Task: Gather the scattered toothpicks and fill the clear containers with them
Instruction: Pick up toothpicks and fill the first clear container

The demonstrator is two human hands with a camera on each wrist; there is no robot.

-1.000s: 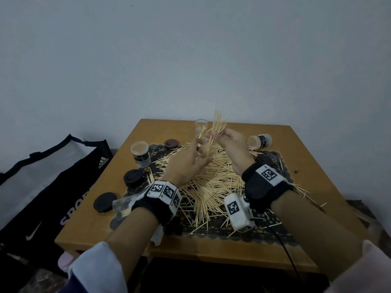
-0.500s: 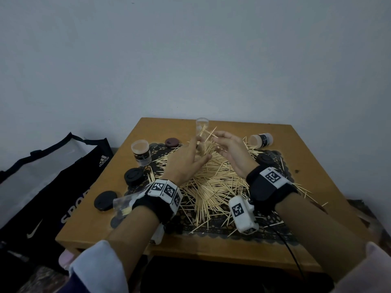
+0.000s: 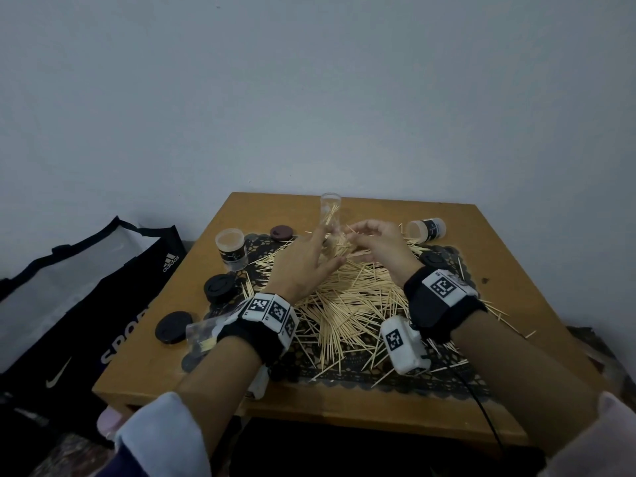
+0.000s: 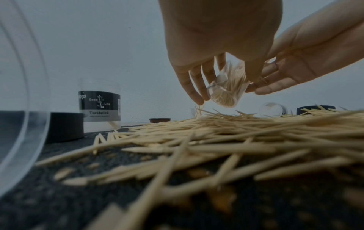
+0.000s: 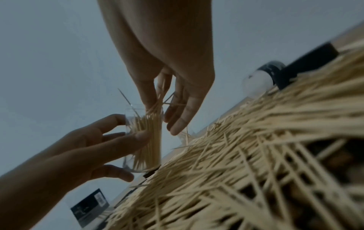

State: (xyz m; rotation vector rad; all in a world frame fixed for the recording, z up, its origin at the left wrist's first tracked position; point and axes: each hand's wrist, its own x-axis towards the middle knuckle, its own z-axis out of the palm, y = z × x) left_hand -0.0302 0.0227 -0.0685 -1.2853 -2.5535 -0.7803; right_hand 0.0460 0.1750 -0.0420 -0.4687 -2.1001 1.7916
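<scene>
My left hand [image 3: 327, 248] grips a clear unlabelled container [image 3: 330, 215] upright above the far side of the toothpick pile [image 3: 347, 301]. In the right wrist view the container [image 5: 144, 140] is partly filled with standing toothpicks. My right hand [image 5: 162, 109] hovers at its mouth, thumb and fingers pinching a few loose toothpicks [image 5: 159, 96] that stick out at angles. The left wrist view shows the container [image 4: 224, 96] from below, my left fingers [image 4: 194, 87] curled round it. The pile covers a dark lace mat [image 3: 395, 376] on the wooden table [image 3: 509, 304].
A labelled container [image 3: 231, 251] stands upright at the left, and another [image 3: 426, 229] lies on its side at the far right. Black lids [image 3: 220, 287] [image 3: 173, 327], a brown lid [image 3: 282, 232] and a clear container [image 3: 201, 335] lie left. A black bag [image 3: 86, 304] sits beside the table.
My right hand came down with the bundle that stood high above the container; those toothpicks now sit inside it. The left hand kept holding the container in place.
</scene>
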